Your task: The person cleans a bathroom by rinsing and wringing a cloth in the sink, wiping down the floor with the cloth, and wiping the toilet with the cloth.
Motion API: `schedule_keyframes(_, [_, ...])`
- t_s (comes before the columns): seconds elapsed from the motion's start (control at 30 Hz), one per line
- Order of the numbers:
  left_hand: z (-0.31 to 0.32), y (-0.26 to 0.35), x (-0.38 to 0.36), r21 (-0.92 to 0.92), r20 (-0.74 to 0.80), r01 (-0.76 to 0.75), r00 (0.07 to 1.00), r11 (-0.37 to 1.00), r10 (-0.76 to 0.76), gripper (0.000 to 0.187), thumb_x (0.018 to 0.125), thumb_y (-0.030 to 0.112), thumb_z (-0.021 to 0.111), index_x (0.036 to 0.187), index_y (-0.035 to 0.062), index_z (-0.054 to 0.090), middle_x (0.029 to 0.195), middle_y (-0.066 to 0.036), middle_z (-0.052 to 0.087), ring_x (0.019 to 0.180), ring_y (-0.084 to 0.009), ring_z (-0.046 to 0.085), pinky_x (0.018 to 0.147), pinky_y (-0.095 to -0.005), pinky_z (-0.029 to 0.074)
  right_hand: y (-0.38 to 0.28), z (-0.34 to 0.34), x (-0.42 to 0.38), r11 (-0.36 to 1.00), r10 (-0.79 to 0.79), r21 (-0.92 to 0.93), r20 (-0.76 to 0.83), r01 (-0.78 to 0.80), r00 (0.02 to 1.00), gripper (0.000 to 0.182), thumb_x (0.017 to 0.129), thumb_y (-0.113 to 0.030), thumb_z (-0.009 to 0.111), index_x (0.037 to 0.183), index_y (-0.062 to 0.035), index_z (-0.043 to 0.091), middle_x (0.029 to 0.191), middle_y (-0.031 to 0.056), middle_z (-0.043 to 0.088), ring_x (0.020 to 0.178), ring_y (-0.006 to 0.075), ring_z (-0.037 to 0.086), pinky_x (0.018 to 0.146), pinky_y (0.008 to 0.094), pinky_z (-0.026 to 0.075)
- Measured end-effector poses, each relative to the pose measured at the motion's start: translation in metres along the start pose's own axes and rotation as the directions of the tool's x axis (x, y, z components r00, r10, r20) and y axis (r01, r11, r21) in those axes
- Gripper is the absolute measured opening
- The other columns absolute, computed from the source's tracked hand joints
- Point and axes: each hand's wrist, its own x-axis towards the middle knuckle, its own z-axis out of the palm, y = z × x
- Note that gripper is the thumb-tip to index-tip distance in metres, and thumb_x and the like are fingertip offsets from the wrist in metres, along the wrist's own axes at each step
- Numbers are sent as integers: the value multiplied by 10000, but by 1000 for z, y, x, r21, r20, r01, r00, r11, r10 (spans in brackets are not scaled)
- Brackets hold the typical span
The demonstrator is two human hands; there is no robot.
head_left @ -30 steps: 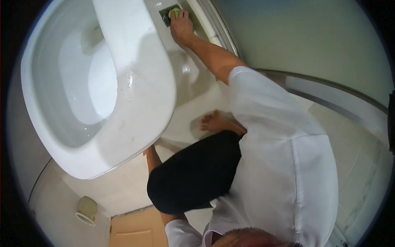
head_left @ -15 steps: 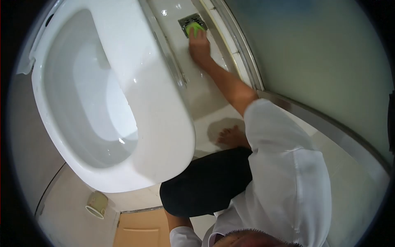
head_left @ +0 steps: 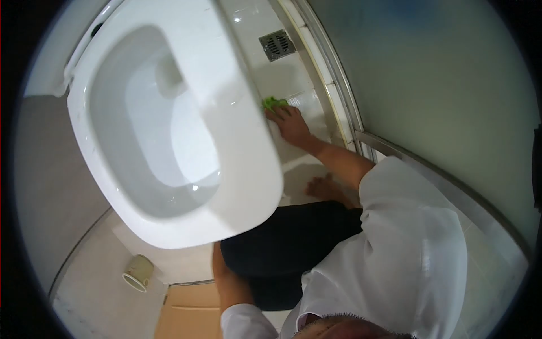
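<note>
My right hand (head_left: 291,124) is down on the pale tiled floor (head_left: 279,76), its fingers pressed onto a crumpled bright green cloth (head_left: 275,103). The cloth lies close beside the rim of a large white ceramic basin (head_left: 243,147), which partly covers the floor there. A square metal floor drain (head_left: 277,45) lies beyond the hand, uncovered, with its slots visible. My left forearm (head_left: 228,279) reaches up along my dark-clothed leg, and the hand at its end is hidden behind the basin and leg.
A raised tiled curb (head_left: 333,107) with a metal track runs along the right, below a frosted glass panel (head_left: 429,73). My bare foot (head_left: 324,186) is on the floor near the hand. A small beige cup-shaped container (head_left: 138,273) and an orange-tan door (head_left: 189,308) are at lower left.
My right hand has drawn back from the floor drain toward my body with the green cloth, leaving the drain in full sight. The view has shifted slightly.
</note>
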Motion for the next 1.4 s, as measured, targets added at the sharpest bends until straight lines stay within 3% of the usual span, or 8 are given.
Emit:
schedule_keyframes(0.07, [-14,26,54,52,84,-215,974,975,210,553,1024,410,542,1416,19,545,1388,-218,611,1332,-357,541,1092,-502,418,-36,-17,-16,894,283,356,27,-273,959,621,836,-41,611,1446,-150,563,1387,123,577,1278,350,504,1093,500,396])
schedule_keyframes(0.13, [-39,59,106,67,174,-398,907,915,383,540,1026,397,545,1409,17,552,1377,-216,621,1322,-353,554,1089,-490,426,-31,1,2,253,578,747,392,-614,716,502,925,-97,609,1425,-75,565,1364,155,585,1203,329,544,1067,433,424])
schedule_keyframes(0.17, [-54,75,126,54,216,-470,867,881,449,533,1026,390,547,1406,16,556,1372,-215,626,1317,-351,561,1088,-484,429,-33,2,-14,901,268,356,-13,-246,963,457,1007,-247,608,1402,-19,577,1360,169,596,1177,286,565,1020,374,451])
schedule_keyframes(0.7, [-198,145,-42,-677,78,-82,980,732,181,386,1065,304,553,1277,-5,648,1183,-179,717,1058,-265,689,925,-371,528,-46,-261,117,581,509,291,598,-760,618,503,1016,-319,598,1394,14,579,1354,153,617,1140,260,591,988,377,468])
schedule_keyframes(0.8, [-230,190,-80,-760,104,35,992,649,69,436,1087,333,506,1312,-25,617,1193,-139,687,1031,-233,659,972,-345,501,-39,-287,135,333,689,28,675,-942,263,442,989,-232,549,1317,53,629,1185,125,688,1057,243,632,949,393,495])
schedule_keyframes(0.93, [-251,266,-58,-724,105,-90,966,684,237,497,1104,401,440,1324,-8,616,1235,-135,675,1089,-232,636,995,-363,480,-42,-285,176,138,683,168,698,-976,216,441,982,-218,540,1321,54,615,1272,199,620,1180,263,570,1029,417,451])
schedule_keyframes(1.07, [-256,345,-1,-686,29,-130,978,716,205,588,1117,443,327,1329,-38,590,1276,-159,648,1130,-272,617,1021,-394,465,24,-189,182,176,715,458,548,-871,433,531,944,-175,591,1426,45,559,1344,221,647,1174,305,647,1018,377,494])
schedule_keyframes(1.4, [-241,401,13,-541,17,-104,991,835,135,726,1069,608,335,1497,24,394,1450,-141,490,1336,-280,471,1121,-419,391,74,-31,203,714,698,110,-32,-692,715,629,960,-290,617,1513,-40,452,1578,295,363,1437,472,381,1146,505,400])
